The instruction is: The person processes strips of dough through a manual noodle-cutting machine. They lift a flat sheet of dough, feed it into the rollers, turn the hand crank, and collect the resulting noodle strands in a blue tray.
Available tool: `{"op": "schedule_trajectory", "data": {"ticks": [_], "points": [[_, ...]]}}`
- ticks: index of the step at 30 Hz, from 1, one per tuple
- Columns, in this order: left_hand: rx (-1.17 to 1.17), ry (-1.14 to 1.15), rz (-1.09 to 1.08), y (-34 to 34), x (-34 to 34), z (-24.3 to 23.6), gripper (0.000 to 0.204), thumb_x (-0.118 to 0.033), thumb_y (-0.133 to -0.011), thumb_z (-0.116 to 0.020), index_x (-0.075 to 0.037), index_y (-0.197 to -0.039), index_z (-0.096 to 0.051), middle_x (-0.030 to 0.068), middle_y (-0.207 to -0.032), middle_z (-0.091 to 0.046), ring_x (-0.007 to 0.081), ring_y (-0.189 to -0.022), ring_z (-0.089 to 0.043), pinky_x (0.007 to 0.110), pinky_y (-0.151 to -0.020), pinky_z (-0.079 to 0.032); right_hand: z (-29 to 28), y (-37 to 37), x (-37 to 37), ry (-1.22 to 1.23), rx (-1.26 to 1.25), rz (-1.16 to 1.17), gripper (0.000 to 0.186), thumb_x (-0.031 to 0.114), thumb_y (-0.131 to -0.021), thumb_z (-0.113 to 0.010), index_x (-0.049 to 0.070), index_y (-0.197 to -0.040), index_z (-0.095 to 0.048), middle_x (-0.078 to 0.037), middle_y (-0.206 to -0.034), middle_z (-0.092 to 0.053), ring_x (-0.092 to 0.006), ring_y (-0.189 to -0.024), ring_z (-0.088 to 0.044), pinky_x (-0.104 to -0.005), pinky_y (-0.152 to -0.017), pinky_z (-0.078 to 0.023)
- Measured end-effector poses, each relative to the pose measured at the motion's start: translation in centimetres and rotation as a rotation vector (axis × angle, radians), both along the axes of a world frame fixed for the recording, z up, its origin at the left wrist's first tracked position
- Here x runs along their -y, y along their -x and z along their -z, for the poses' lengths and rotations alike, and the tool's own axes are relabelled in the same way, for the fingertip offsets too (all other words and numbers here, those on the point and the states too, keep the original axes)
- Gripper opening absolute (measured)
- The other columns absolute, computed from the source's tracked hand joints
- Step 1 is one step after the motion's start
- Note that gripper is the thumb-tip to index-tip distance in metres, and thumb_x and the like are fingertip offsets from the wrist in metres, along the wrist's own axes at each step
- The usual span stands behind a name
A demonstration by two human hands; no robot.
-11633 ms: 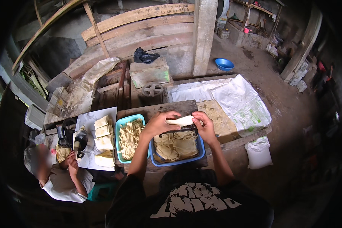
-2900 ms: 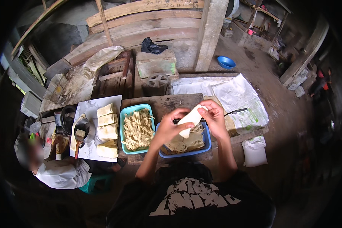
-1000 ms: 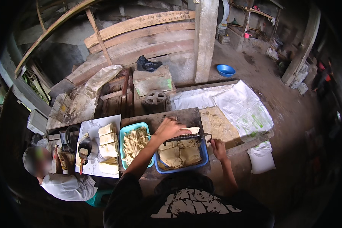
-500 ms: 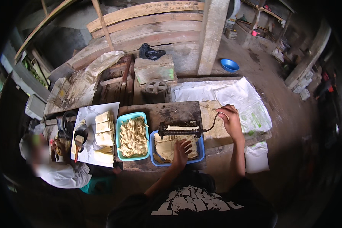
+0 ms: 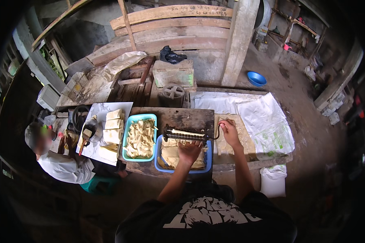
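A dark metal dough roller (image 5: 175, 136) stands at the table's front, with a pale dough sheet (image 5: 188, 132) lying along its top. My right hand (image 5: 230, 133) is closed around the upright end of its bent crank handle (image 5: 217, 136). Just below the rollers is my left hand (image 5: 190, 152), back up, fingers stretched toward the machine's near side; their tips are partly hidden. Underneath sits a blue tub (image 5: 210, 158) of flat, folded dough sheets (image 5: 170, 157). Left of it, a turquoise tray (image 5: 125, 141) holds a heap of cut dough strips (image 5: 140, 139).
Dough blocks (image 5: 113, 135) line a white marbled board (image 5: 94, 152) beside a pot with a brush (image 5: 84, 142). At far left a co-worker (image 5: 65, 166) sits on a green stool. White sheeting (image 5: 267, 125) covers the right-hand table; a white sack (image 5: 273, 182) stands below.
My right hand has swung the crank down and left. My left hand has drawn its spread fingers closer together under the rollers. The whole view has shifted slightly.
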State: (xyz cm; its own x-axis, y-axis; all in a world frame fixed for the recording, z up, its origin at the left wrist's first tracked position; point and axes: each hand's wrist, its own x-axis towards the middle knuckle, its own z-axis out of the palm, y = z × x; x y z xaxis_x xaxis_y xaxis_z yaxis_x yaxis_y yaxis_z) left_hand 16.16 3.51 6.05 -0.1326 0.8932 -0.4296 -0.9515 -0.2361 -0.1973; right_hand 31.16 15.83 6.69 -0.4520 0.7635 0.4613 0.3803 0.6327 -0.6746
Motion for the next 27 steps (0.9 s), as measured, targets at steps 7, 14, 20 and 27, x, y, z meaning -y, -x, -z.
{"op": "schedule_trajectory", "data": {"ticks": [7,14,20,27], "points": [[-0.020,-0.139,-0.031,0.1,0.5,0.8,0.078,-0.068,-0.079,-0.015,-0.014,-0.135,-0.017,0.0145,-0.139,-0.016,0.0326,-0.128,-0.014,0.048,-0.104,-0.007,3.5,-1.4,3.5,0.098,0.063,0.000,0.014,0.013,-0.087,-0.046,0.004,-0.088,-0.056,-0.013,-0.083,-0.056,-0.0301,-0.081,-0.050,-0.0364,-0.074,-0.039],[-0.226,-0.203,0.069,2.3,0.1,0.9,0.083,-0.062,-0.065,-0.048,-0.012,-0.129,-0.031,0.0122,-0.135,-0.028,0.0313,-0.125,-0.024,0.051,-0.104,-0.010,4.1,-2.1,8.2,0.233,0.108,0.029,0.017,0.016,-0.086,-0.047,0.003,-0.093,-0.055,-0.015,-0.083,-0.057,-0.0326,-0.079,-0.050,-0.0385,-0.072,-0.040],[-0.150,-0.428,0.113,4.9,-1.6,2.3,0.061,-0.049,-0.066,-0.058,-0.013,-0.115,-0.050,0.0082,-0.118,-0.051,0.0274,-0.115,-0.040,0.053,-0.100,-0.018,2.9,-1.4,9.9,0.268,0.122,0.046,0.017,0.018,-0.085,-0.048,0.005,-0.093,-0.056,-0.016,-0.084,-0.058,-0.0347,-0.081,-0.052,-0.0409,-0.070,-0.041],[-0.352,-0.214,0.127,6.4,-2.5,0.7,0.046,-0.043,-0.071,-0.056,-0.013,-0.106,-0.057,0.0055,-0.112,-0.056,0.0247,-0.109,-0.046,0.049,-0.098,-0.023,-4.0,-0.2,11.8,0.363,0.361,0.107,0.015,0.023,-0.077,-0.060,0.009,-0.084,-0.060,-0.014,-0.073,-0.060,-0.0338,-0.068,-0.058,-0.0407,-0.057,-0.044]]}}
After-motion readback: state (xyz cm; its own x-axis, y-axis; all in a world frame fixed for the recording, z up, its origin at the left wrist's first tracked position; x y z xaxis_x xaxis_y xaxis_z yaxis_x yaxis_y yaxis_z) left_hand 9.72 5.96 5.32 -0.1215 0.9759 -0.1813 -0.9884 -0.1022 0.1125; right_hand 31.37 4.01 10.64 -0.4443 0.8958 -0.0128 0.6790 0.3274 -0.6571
